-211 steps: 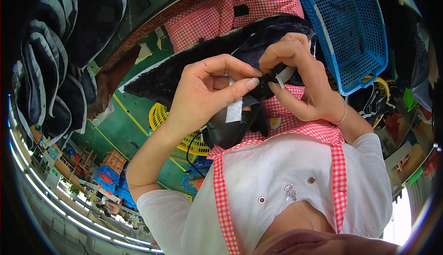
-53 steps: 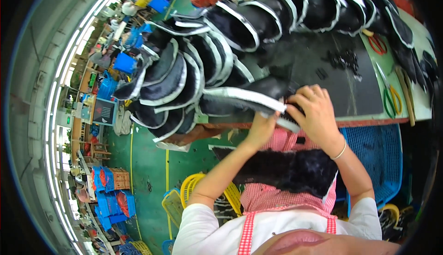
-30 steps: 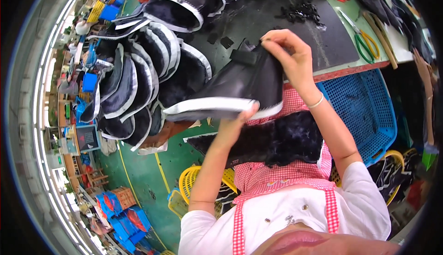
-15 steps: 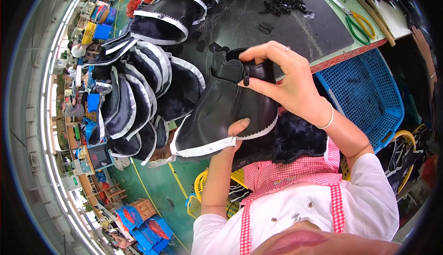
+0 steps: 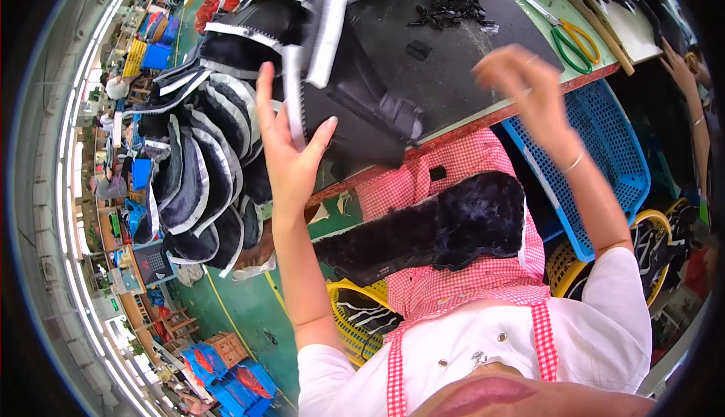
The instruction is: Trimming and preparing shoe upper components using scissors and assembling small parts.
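Observation:
A black boot upper (image 5: 359, 103) with white edge strips hangs tilted over the table's near edge, partly blurred. My left hand (image 5: 291, 164) has hold of its white-edged rim, the thumb on the near side and a finger stretched up beside it. Away from the boot upper, my right hand (image 5: 525, 88) is raised over the table edge by the blue basket. Motion smears its fingers, and no object shows in it. Across the checked apron on my lap lies a dark furry lining piece (image 5: 479, 220).
White-edged, fur-lined uppers (image 5: 200, 171) are stacked at the left. Small black parts (image 5: 457, 9) lie on the dark table mat (image 5: 498, 50), with scissors (image 5: 578, 47) further right. A blue basket (image 5: 615, 156) and a yellow basket (image 5: 359, 334) stand below. Another person's hand (image 5: 680, 66) shows at far right.
The boot upper has swung up and left, away from my lap, with my left hand. My right hand has let go of its zip area and moved right. More of the furry piece shows.

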A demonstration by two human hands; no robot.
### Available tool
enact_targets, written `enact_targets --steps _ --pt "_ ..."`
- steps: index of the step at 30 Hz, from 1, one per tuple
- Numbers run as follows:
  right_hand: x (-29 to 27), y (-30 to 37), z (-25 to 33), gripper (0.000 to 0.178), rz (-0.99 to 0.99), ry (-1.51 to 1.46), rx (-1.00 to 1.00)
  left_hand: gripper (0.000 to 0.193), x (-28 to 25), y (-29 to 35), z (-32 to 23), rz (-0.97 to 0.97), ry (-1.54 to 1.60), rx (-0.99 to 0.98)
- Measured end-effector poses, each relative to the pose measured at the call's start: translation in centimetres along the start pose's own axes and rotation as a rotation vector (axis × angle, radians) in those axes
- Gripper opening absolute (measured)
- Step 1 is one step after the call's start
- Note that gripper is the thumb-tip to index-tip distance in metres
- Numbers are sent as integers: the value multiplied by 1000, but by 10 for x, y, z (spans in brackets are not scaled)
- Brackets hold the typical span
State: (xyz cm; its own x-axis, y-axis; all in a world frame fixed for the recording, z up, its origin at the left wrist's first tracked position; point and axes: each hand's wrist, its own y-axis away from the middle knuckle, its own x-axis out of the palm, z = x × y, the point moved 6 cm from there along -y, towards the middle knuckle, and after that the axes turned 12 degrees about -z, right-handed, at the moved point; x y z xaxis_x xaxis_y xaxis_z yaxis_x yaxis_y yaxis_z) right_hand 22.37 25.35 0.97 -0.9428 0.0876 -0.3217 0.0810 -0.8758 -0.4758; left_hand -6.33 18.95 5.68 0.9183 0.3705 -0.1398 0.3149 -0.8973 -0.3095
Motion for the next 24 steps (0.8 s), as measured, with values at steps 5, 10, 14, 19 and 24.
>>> enact_targets --steps 5,10,14,19,24 --pt "-114 -40 -146 43 -40 1082 -106 63 -9 -2 21 -91 -199 141" --pt "-133 -47 -170 33 13 1052 -51 53 1 -3 18 -139 74 -59" --pt "-148 -51 -191 33 68 1125 72 33 -7 -3 26 -236 73 66" --pt "-127 -50 -152 32 -54 662 87 12 -11 -4 40 -236 99 70" --pt "-32 -38 -26 30 158 172 56 32 -10 -2 34 -306 28 235"
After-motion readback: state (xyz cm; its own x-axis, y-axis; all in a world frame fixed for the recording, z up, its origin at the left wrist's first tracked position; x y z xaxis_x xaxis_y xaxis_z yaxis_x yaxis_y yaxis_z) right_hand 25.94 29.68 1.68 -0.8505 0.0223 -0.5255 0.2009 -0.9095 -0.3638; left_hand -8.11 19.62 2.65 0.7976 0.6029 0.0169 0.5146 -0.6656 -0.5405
